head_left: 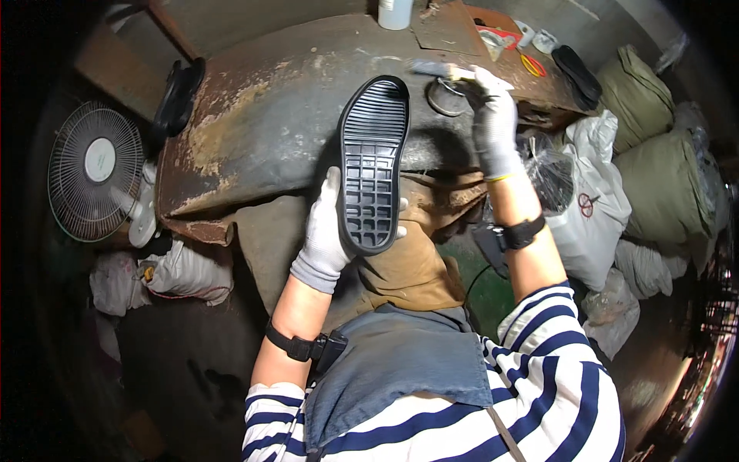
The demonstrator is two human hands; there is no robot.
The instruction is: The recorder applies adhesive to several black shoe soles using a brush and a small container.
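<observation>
A black shoe sole stands out above my lap, its ribbed and gridded side facing me. My left hand, in a pale work glove, grips it around the heel end, with fingertips showing on the far edge. Over the bench at the right, my gloved right hand is closed around the light handle of a brush, whose dark end points left and is smeared by motion. Just below the brush sits a small round metal pot; what it holds cannot be made out.
The worn bench curves ahead of me. A pair of dark soles lies at its left edge, another dark sole at its right. Orange-handled scissors and a pale bottle stand farther back. A fan is left; sacks crowd the right.
</observation>
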